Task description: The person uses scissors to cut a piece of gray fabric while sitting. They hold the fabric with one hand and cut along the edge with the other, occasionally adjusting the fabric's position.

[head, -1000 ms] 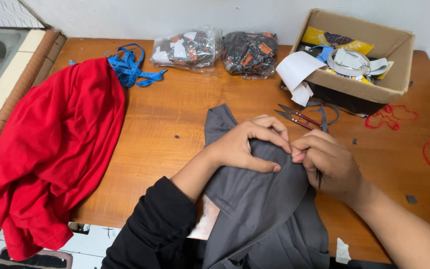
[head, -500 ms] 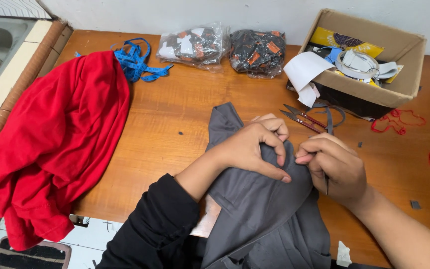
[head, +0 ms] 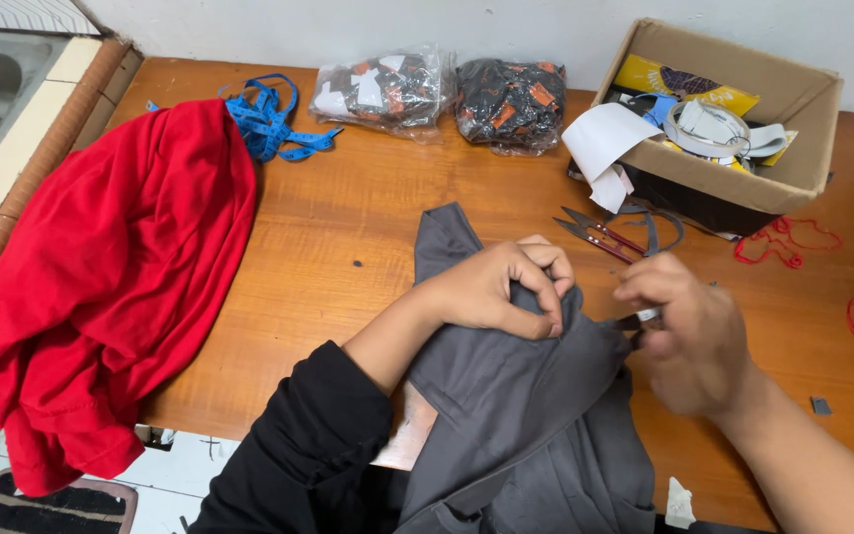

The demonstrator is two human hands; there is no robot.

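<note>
The grey cloth [head: 516, 396] lies at the near edge of the table [head: 348, 247], running off toward the person's lap, with one narrow corner pointing away from them. The left hand [head: 501, 287] is curled tight on a fold of the cloth, fingers bunched and thumb pressed under — a firm pinch at the cloth's upper right edge. The right hand [head: 689, 336] sits just right of that fold, closed narrowly around a small dark tool [head: 640, 319] whose tip meets the cloth; what kind of tool it is cannot be told.

Just beyond the cloth lie snips [head: 600, 232] with red handles. Further beyond, to the right, stands a cardboard box [head: 743, 163] full of odds and ends. Two plastic bags [head: 447, 94] of dark pieces rest well beyond the cloth at the table's far edge. Left of the cloth, well apart, a red garment [head: 111, 277] hangs over the table's side — a blue tape measure [head: 269, 124] is at its far corner. Red thread [head: 783, 237] lies right of the cloth.
</note>
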